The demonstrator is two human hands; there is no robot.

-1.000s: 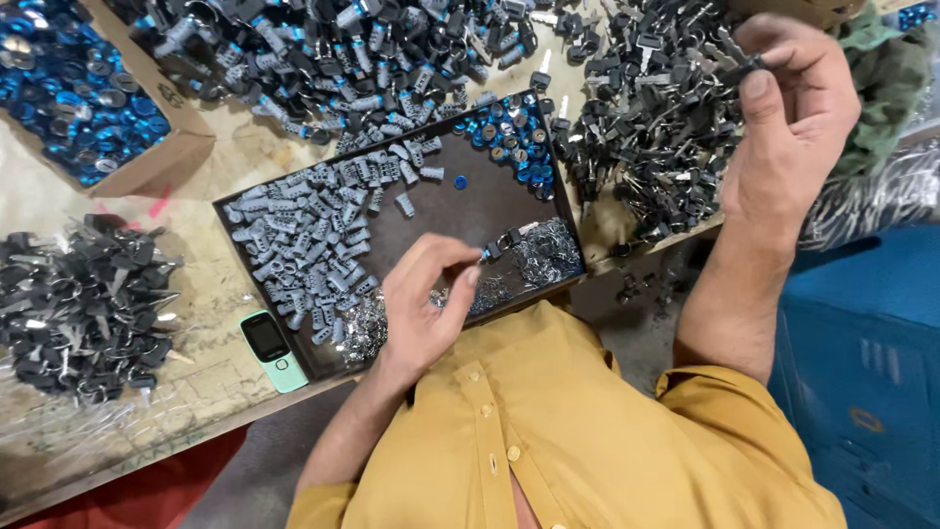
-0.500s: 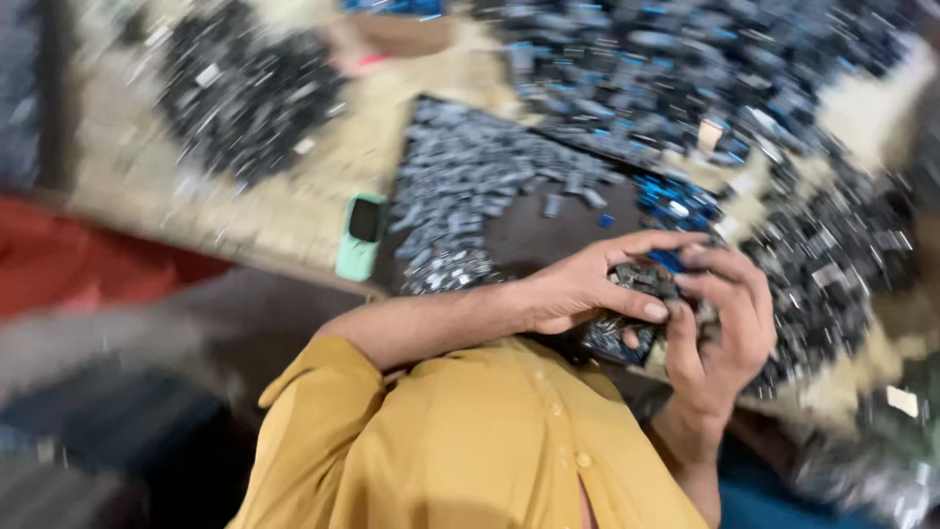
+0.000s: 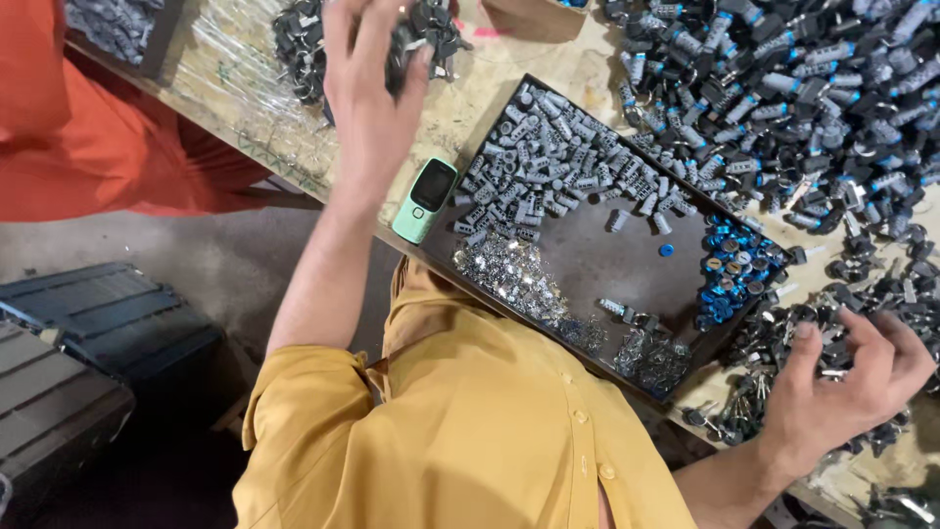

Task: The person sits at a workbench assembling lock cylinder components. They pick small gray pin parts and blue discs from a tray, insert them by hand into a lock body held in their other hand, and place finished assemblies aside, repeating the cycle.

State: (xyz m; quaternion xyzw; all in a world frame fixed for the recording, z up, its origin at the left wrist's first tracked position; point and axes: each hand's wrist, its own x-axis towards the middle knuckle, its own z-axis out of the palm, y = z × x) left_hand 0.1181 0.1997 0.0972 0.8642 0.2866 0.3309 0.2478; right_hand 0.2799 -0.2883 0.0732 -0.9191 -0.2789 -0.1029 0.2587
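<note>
Left hand: my left hand [image 3: 377, 93] is raised over the far edge of the worktop [image 3: 470, 98], fingers curled round a dark clump of small metal parts [image 3: 416, 39]; it grips them.
Right hand: my right hand [image 3: 847, 387] rests at the near right, fingers bent and half closed over a heap of keys and dark lock pieces [image 3: 783, 343]; whether it truly pinches one I cannot tell.
Tray: a dark shallow tray [image 3: 627, 264] lies between my hands, just in front of my yellow shirt [image 3: 490, 431].
In the tray: grey cylinders [image 3: 558, 176] fill its far left part, blue caps [image 3: 734, 274] sit at its right corner, shiny small bits [image 3: 504, 274] lie along its near edge.
Phone: a mint-green handset [image 3: 423, 201] lies just beside the tray's left corner.
Far right: a big pile of blue-tipped lock barrels [image 3: 783, 88] covers the worktop.
Floor: a dark crate [image 3: 108, 323] stands at my left.
</note>
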